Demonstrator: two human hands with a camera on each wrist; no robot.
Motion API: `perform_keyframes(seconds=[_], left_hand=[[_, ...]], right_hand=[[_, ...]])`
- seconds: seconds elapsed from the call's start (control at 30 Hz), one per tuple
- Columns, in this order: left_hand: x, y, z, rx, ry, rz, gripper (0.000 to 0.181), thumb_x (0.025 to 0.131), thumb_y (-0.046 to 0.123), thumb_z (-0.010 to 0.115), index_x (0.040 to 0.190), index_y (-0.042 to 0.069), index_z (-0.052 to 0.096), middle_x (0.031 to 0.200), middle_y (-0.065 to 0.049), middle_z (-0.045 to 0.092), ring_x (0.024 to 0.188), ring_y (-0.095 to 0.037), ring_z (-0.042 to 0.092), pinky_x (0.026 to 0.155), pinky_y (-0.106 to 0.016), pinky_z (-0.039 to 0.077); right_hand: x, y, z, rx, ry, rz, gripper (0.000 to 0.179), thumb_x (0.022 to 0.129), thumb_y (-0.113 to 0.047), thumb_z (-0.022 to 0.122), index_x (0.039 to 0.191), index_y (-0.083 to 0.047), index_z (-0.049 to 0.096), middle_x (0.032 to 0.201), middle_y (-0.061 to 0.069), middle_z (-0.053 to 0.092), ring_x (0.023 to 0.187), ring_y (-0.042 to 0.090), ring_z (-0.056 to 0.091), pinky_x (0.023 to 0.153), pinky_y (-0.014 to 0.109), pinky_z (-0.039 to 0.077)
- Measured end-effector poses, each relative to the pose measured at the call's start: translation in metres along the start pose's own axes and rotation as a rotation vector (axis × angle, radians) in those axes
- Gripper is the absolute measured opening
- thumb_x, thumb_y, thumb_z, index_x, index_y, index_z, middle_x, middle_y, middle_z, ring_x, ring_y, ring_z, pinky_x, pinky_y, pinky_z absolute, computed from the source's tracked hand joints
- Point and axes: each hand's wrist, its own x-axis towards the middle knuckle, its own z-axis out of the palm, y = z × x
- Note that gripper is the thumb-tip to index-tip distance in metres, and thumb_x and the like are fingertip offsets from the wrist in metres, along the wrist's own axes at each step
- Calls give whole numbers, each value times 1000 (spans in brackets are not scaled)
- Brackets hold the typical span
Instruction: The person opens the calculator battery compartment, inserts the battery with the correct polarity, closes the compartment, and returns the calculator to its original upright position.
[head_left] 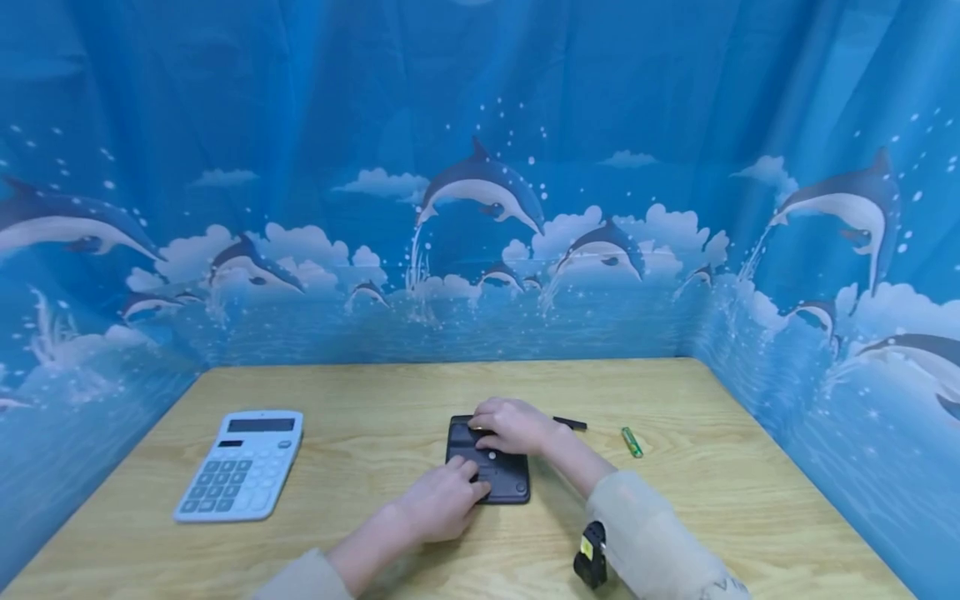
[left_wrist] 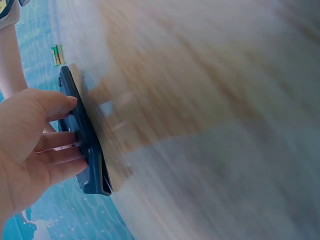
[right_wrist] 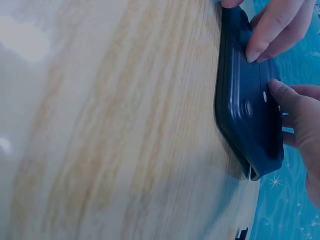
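Observation:
A black calculator [head_left: 510,479] lies back side up on the table. My left hand [head_left: 442,504] holds its near left part, the thumb and fingertips set on the casing. At its far end my right hand [head_left: 513,425] bends over the back, thumb on the near side and fingers beyond. Between those right fingertips shows a small gold-coloured bit, like the end of a battery [head_left: 476,427]; the rest is hidden. A green battery [head_left: 632,442] lies loose to the right. Just behind the right wrist is a narrow black piece [head_left: 570,423], perhaps a cover.
A white calculator [head_left: 240,467] with grey keys lies face up on the left of the wooden table [head_left: 360,400]. Blue curtains [head_left: 337,100] with dolphins surround the table's back and sides. A small black camera [head_left: 591,554] sits at the right sleeve.

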Motion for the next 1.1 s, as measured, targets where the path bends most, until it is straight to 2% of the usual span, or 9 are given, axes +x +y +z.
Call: perform_keyframes(seconds=[0.17, 0.4, 0.63, 0.9, 1.1], left_hand=[[0, 1, 0, 15, 16, -3, 25, 87, 23, 62, 110, 14, 68, 102, -6, 58, 93, -19, 53, 79, -31, 50], [-1, 1, -2, 9, -9, -7, 27, 86, 24, 62, 111, 14, 68, 102, -6, 58, 93, -18, 52, 79, -31, 50], [-1, 0, -2, 12, 2, 4, 29, 85, 24, 63, 111, 14, 68, 102, -6, 57, 92, -17, 52, 78, -30, 50], [-1, 0, 0, 17, 25, 16, 29, 83, 24, 64, 110, 13, 68, 100, -6, 57, 91, -17, 51, 77, -28, 49], [1, -2, 1, 20, 27, 14, 29, 84, 25, 64, 111, 14, 68, 100, -6, 58, 91, -17, 51, 78, -29, 49]], right_hand=[[-1, 1, 1, 20, 13, 6, 31, 88, -28, 63, 113, -9, 65, 109, 4, 63, 102, 15, 57, 88, 24, 46], [1, 1, 2, 66, 12, -4, 31, 87, -26, 65, 112, -7, 65, 107, 5, 63, 101, 16, 58, 89, 24, 46], [3, 2, 1, 121, -20, 53, 27, 89, -23, 62, 111, -8, 66, 105, 3, 64, 99, 14, 59, 87, 23, 47], [9, 0, 4, 162, 56, 109, 15, 89, -7, 60, 101, -7, 69, 96, 2, 65, 91, 15, 60, 83, 25, 49], [8, 4, 8, 150, 80, 81, 14, 89, -7, 60, 100, -9, 69, 96, 1, 65, 92, 14, 60, 84, 24, 48]])
